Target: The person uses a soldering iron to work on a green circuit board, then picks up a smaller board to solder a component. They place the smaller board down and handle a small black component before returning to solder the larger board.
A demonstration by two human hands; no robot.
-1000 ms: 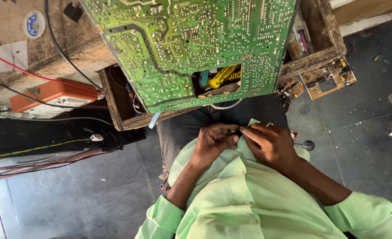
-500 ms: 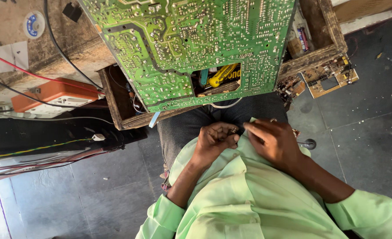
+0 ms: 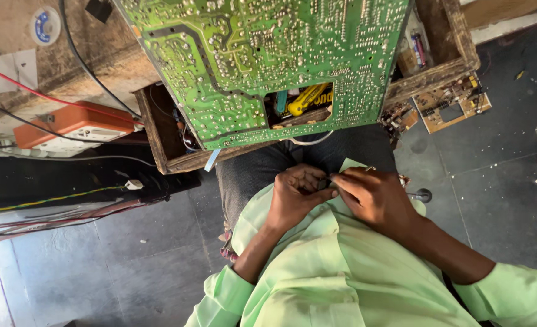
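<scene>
Fingers of the left hand (image 3: 295,197) and right hand (image 3: 374,197) pinched some tiny dark part (image 3: 324,183) over the lap, probably; it could've slipped and vanished on the dark floor (image 3: 129,254).

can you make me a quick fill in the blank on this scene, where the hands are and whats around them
1. The left hand and right hand meet over the person's ____.
2. The big circuit board is ____ in colour.
3. The board lies across a ____ box.
4. Through the board's cut-out shows a ____ tool handle.

Missing words: lap; green; wooden; yellow
</scene>
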